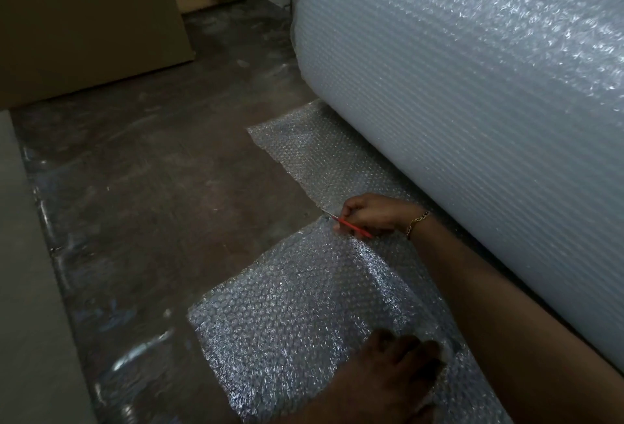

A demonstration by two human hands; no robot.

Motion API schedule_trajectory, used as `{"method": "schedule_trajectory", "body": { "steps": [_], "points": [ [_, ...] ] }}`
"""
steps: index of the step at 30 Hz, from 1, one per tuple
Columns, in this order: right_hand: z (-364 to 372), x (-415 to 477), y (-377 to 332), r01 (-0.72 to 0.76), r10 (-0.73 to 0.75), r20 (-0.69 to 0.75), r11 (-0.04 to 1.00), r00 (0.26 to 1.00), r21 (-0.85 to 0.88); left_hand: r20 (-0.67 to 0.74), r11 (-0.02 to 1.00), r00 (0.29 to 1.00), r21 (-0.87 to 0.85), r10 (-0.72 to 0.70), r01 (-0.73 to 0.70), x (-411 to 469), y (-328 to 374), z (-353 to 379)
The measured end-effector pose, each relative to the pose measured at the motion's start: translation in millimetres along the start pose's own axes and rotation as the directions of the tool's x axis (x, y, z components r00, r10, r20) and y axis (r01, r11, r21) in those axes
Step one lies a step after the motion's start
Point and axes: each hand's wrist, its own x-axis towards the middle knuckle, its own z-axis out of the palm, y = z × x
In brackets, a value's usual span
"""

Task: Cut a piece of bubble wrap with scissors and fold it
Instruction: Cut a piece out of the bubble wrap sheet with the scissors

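Right hand (368,214) is clamped round the red scissors (352,226), with the blade tips at the sheet's free edge. The bubble wrap sheet (297,305) lies on the floor (152,170) against the large roll (472,86), under that hand and extending nearer. What appears to be a bare foot (381,379) presses its near end.

Scissors (351,226) gripped in the right hand (368,214): red handles. Bracelet (417,222) on that wrist: gold chain links. Bubble wrap sheet (304,305) under both hands: clear, regular grid of round bubbles, silvery glints. Roll (472,86) behind the right hand: pale bluish-white, fine bubble rows. Floor (152,170) left of the hands: dark brown, mottled, shiny streaks. Cardboard boxes (84,25) far beyond: plain tan.
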Motion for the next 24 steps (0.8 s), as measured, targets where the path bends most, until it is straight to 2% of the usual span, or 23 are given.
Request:
{"method": "schedule_trajectory", "body": {
  "steps": [4, 11, 18, 24],
  "points": [
    [-2.8, -3.7, -6.2, 0.001, -0.001, 0.004, 1.0, 1.0, -0.03, -0.009, 1.0, 1.0, -0.012, -0.004, 0.004, -0.7, 0.8, 1.1],
    [-1.3, -2.6, -0.8, 0.023, -0.022, -0.002, 0.999, 1.0, 0.026, -0.009, 1.0, 1.0, -0.01, -0.008, 0.008, -0.7, 0.4, 2.7],
    [-1.1, -2.9, -14.9, -0.031, 0.031, 0.005, 0.998, 0.999, -0.051, -0.007, 1.0, 1.0, -0.014, -0.018, 0.018, -0.8, 1.8, 3.4],
    [1.3, 2.3, -13.7, -0.007, 0.001, -0.048, 0.991, 0.999, -0.136, -0.005, 0.999, 1.0, -0.024, -0.021, 0.021, 0.8, 0.9, 0.0]
  ]
}}
